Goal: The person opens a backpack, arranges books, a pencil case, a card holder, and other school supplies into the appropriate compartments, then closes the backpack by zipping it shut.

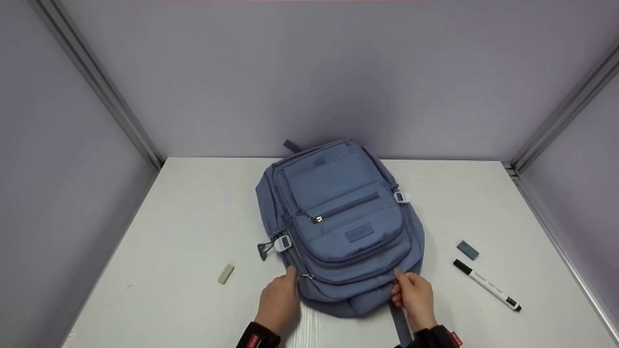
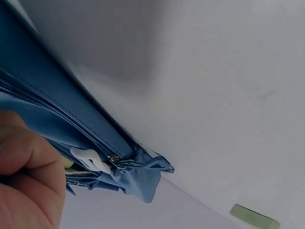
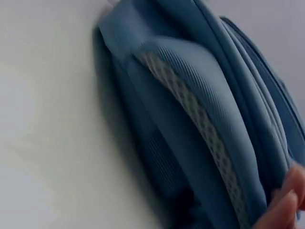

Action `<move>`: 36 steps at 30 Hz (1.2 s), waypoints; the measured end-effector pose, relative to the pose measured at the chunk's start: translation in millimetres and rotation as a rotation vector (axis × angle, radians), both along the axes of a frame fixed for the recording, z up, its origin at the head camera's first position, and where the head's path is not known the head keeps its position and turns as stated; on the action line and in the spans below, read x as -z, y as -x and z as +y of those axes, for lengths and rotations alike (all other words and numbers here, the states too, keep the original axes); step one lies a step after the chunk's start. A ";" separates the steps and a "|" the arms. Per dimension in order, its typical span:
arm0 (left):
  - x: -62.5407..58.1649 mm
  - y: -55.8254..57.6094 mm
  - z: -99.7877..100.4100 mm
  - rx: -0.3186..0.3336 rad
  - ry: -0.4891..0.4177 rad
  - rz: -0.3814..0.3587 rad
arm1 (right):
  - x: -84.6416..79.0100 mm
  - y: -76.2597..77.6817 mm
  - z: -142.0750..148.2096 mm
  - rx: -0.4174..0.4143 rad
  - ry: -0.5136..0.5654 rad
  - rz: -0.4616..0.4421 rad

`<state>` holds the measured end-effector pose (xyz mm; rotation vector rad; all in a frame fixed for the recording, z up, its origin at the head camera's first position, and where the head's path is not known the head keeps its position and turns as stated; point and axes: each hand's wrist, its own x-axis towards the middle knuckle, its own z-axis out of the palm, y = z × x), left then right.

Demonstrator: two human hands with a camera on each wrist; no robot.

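A blue backpack [image 1: 358, 208] lies on the white table with its front pockets facing up, tilted slightly to the left. My left hand [image 1: 279, 302] grips its lower left edge, close to a metal zipper pull [image 1: 308, 276]; in the left wrist view the curled fingers [image 2: 33, 167] show, but the spot they hold is out of sight. At the lower right edge, my right hand [image 1: 415, 296] pinches the backpack's fabric. The right wrist view shows fingertips [image 3: 286, 205] against the bag's side, near a mesh-lined padded part [image 3: 205, 124].
Left of the backpack lies a small pale green block [image 1: 226, 273]. To the right are a dark green-grey block [image 1: 467, 250] and a black-capped white marker [image 1: 487, 285]. A strap [image 1: 400, 323] trails toward the front edge. Grey panels [image 1: 338, 77] enclose the table.
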<state>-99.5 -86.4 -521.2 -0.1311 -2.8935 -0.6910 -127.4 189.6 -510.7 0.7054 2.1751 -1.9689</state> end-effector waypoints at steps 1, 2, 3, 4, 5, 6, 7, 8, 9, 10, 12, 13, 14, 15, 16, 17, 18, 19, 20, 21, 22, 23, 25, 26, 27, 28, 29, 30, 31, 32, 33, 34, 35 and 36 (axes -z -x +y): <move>-0.6 0.1 0.3 -0.005 -0.017 -0.014 | -0.6 -6.2 -5.9 0.013 0.031 -0.001; -0.7 0.1 0.4 -0.010 -0.031 -0.020 | -1.5 -13.2 -13.7 0.022 0.075 -0.014; -0.6 0.1 0.4 -0.013 -0.041 -0.019 | -2.4 -21.2 -22.6 0.019 0.126 -0.026; -0.7 0.1 0.3 -0.013 -0.051 -0.019 | -3.1 -28.9 -32.0 0.000 0.188 -0.046; -1.3 0.1 0.6 -0.013 -0.057 -0.023 | -3.6 -35.7 -42.4 -0.025 0.247 -0.073; -1.5 0.3 1.1 -0.012 -0.062 -0.025 | -3.5 -41.0 -52.0 -0.057 0.296 -0.102; -2.2 0.1 1.7 -0.012 -0.068 -0.028 | -3.6 -44.6 -61.1 -0.090 0.328 -0.131; -2.3 0.0 2.7 -0.009 -0.071 -0.015 | -3.5 -46.2 -69.1 -0.120 0.350 -0.155; -2.3 -0.1 3.8 -0.004 -0.076 -0.010 | -3.0 -46.2 -75.3 -0.142 0.361 -0.168; -2.2 -0.3 5.0 0.004 -0.081 -0.003 | -2.2 -44.9 -79.7 -0.151 0.365 -0.179; 0.1 -0.7 6.4 0.018 -0.075 0.018 | -0.1 -40.6 -85.3 -0.136 0.352 -0.183; 1.5 -0.8 6.4 0.024 -0.065 0.038 | 0.7 -39.0 -86.9 -0.127 0.346 -0.177; 3.5 -0.9 5.6 0.031 -0.046 0.068 | 2.0 -37.8 -87.8 -0.120 0.342 -0.170; 5.5 -0.4 4.1 0.037 -0.023 0.094 | 3.3 -37.1 -88.6 -0.118 0.337 -0.163; 7.2 0.8 2.1 0.040 0.006 0.128 | 4.7 -37.0 -89.2 -0.119 0.335 -0.155; 8.7 2.4 -0.3 0.042 0.040 0.166 | 6.2 -37.0 -89.7 -0.122 0.334 -0.147; 10.1 4.8 -3.3 0.042 0.078 0.212 | 7.4 -37.2 -90.1 -0.126 0.336 -0.140; 11.2 7.8 -6.7 0.040 0.114 0.259 | 8.4 -37.5 -90.4 -0.130 0.337 -0.134; 11.9 11.6 -10.5 0.036 0.145 0.305 | 9.5 -37.9 -90.5 -0.133 0.338 -0.129; 12.3 16.6 -14.7 0.030 0.174 0.347 | 10.3 -38.3 -90.5 -0.137 0.339 -0.127; 11.9 22.9 -18.6 0.022 0.194 0.386 | 10.9 -38.3 -90.0 -0.138 0.341 -0.124; 11.1 29.7 -22.6 0.013 0.209 0.413 | 11.4 -38.3 -89.5 -0.139 0.342 -0.122; 8.1 45.6 -30.6 -0.012 0.223 0.449 | 12.0 -38.5 -88.5 -0.140 0.348 -0.118; 6.9 54.5 -34.2 -0.029 0.227 0.454 | 12.1 -38.8 -88.1 -0.142 0.353 -0.118; 5.5 63.7 -37.4 -0.047 0.231 0.454 | 12.2 -39.1 -87.8 -0.144 0.358 -0.117; 4.5 72.7 -40.2 -0.067 0.234 0.448 | 12.3 -39.4 -87.4 -0.147 0.361 -0.117; 3.9 81.6 -42.4 -0.090 0.240 0.437 | 12.6 -39.7 -87.0 -0.150 0.365 -0.115; 3.7 90.1 -44.1 -0.113 0.246 0.428 | 12.8 -39.8 -86.5 -0.155 0.367 -0.114; 3.8 97.7 -45.1 -0.136 0.253 0.412 | 13.1 -40.1 -85.9 -0.161 0.367 -0.114; 4.4 104.7 -45.5 -0.157 0.258 0.391 | 13.3 -40.2 -85.2 -0.168 0.364 -0.116; 4.8 110.5 -45.2 -0.177 0.262 0.373 | 13.7 -40.3 -84.2 -0.178 0.360 -0.116; 5.3 115.0 -44.4 -0.195 0.263 0.355 | 14.0 -40.3 -83.4 -0.188 0.357 -0.122; 5.6 118.6 -43.1 -0.211 0.262 0.336 | 14.3 -40.1 -82.5 -0.199 0.355 -0.128; 5.9 121.3 -41.5 -0.227 0.257 0.320 | 14.7 -39.9 -81.6 -0.208 0.353 -0.135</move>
